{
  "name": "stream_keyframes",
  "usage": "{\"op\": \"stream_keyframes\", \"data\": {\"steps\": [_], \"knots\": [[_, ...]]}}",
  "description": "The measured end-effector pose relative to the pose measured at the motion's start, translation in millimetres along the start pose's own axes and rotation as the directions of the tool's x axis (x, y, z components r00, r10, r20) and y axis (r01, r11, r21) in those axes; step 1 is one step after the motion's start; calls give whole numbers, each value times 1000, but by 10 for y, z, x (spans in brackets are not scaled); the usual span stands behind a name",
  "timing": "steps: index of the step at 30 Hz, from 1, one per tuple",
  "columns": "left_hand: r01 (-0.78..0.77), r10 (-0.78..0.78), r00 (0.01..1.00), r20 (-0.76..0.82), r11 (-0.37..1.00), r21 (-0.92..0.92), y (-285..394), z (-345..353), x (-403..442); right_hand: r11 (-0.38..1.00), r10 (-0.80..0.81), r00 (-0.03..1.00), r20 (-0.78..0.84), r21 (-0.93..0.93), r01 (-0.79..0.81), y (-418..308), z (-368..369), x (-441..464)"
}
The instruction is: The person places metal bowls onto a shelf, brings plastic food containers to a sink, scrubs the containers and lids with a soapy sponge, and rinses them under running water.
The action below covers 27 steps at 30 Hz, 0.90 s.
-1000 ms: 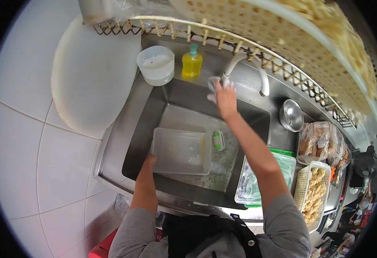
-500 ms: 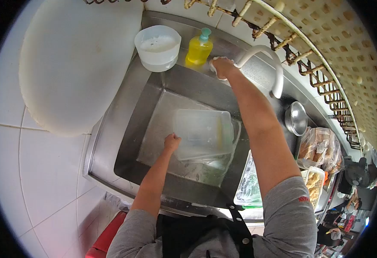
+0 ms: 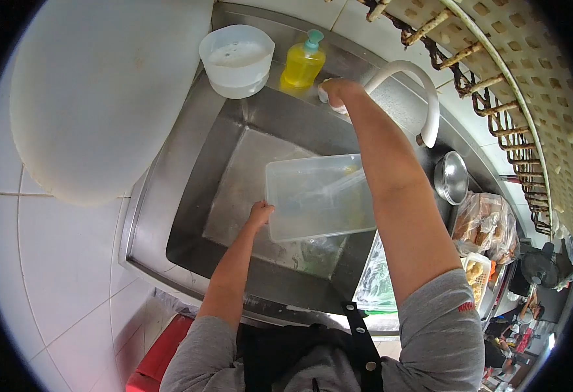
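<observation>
White square wall tiles (image 3: 64, 248) with dark joints adjoin a brushed stainless-steel sink counter (image 3: 159, 202); background lighting: bright white (image 3: 552, 340).

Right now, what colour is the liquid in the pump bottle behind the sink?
Yellow; the pump bottle shows best in the head view.

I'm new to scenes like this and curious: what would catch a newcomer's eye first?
Probably the bright yellow pump bottle, on the back ledge of the sink beside a white tub. Next, perhaps, the translucent plastic container over the sink, its left edge held by the left hand. The large white rounded slab at upper left may draw a glance too.
</observation>
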<state>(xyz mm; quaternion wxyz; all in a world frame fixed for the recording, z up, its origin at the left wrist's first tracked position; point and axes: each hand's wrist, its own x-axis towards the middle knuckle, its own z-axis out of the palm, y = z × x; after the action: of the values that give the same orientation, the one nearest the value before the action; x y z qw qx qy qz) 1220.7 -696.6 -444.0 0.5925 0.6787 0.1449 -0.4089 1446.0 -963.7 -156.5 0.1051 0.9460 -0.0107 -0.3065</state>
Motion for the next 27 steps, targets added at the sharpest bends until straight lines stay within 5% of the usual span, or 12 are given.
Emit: {"op": "stream_keyframes", "data": {"steps": [7,10,13,15,16,18,22,24,27], "knots": [[64,-48,992,121,989,-136,-136,177,-100,1000,11,999,-41,-9,-11,-20,31,29],[-22,44,995,84,971,-239,-152,178,-94,999,33,999,-40,3,-33,-21,25,2],[-190,187,982,-32,976,-109,9,82,-86,1000,25,998,-54,16,-24,-11,46,21],[-362,389,915,-105,908,210,193,2,-88,1000,4,998,-67,27,-2,11,65,23],[-361,389,915,-108,908,214,341,-29,-173,999,-1,995,-103,46,6,7,70,2],[-433,584,782,-217,760,484,632,-70,-361,997,-6,990,-142,70,16,0,73,-18],[-478,676,694,-247,690,543,890,-118,-545,998,18,989,-144,54,-10,20,127,48],[-490,822,518,-236,511,706,966,-155,-602,998,39,986,-164,50,-31,-3,179,25],[-385,751,637,-174,505,772,1080,-132,-701,998,62,967,-248,33,-56,-67,193,-96]]}}
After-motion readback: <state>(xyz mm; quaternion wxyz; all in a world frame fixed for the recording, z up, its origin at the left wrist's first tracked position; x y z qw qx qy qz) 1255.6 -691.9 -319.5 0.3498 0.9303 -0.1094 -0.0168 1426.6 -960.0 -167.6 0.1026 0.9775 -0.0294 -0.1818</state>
